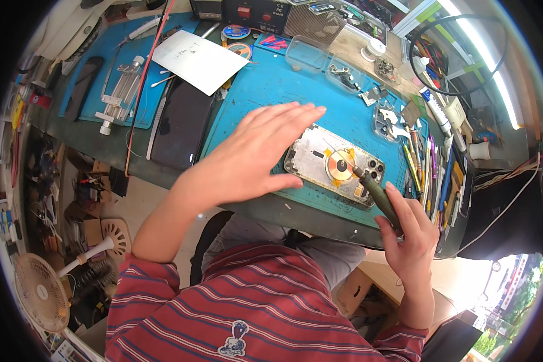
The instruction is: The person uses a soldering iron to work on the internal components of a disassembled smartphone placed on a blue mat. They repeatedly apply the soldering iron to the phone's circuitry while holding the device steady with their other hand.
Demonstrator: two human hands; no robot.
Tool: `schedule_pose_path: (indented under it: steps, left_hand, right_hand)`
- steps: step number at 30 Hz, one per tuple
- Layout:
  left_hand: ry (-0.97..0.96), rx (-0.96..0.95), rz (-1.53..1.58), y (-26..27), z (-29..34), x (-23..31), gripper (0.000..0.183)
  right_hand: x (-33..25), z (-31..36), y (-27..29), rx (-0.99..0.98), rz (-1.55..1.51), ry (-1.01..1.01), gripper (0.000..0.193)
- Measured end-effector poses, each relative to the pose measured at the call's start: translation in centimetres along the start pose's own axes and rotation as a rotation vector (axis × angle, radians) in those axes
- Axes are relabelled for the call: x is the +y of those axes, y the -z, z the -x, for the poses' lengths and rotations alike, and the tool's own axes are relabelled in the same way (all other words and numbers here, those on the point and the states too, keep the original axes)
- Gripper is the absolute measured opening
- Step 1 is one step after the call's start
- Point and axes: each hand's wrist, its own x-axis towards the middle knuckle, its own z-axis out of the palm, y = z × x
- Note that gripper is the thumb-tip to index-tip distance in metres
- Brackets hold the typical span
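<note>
A smartphone [315,169] with its back cover off lies on the blue work mat [259,84]. Its copper charging coil [342,165] and several camera lenses face up. My right hand [411,232] grips a slim tool with a dark green handle [377,194]; its thin tip points at the coil, and I cannot tell whether it touches. The exact kind of tool is unclear. Over the phone's left end my left hand [247,155] hovers or rests lightly, fingers stretched out and thumb apart, holding nothing. Part of the phone's left edge is hidden behind it.
Pens, tweezers and other hand tools [431,175] crowd the right side. Clear plastic boxes [308,54] with small parts stand at the back. To the left lie a white card [199,60], a dark flat device [181,123] and a metal clamp [122,93].
</note>
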Motion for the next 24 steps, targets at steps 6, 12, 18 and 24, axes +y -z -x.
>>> schedule_pose_path:
  steps: [6,12,18,24]
  left_hand:
    - [-0.037,0.011,-0.041,-0.5,-0.5,0.3,0.1]
    - [0.119,0.227,-0.2,-3.5,3.1,4.1,0.085]
    - [0.098,0.214,0.2,-1.0,5.1,4.1,0.035]
    - [0.187,0.065,0.335,0.3,6.7,4.5,0.016]
  right_hand:
    - [-1.7,2.3,0.8,-0.048,-0.067,-0.116,0.065]
    - [-3.4,4.2,0.3,-0.069,-0.1,-0.097,0.066]
    - [-3.5,5.3,0.2,-0.083,-0.089,-0.009,0.066]
    - [-4.0,5.9,-0.5,-0.043,-0.089,0.099,0.066]
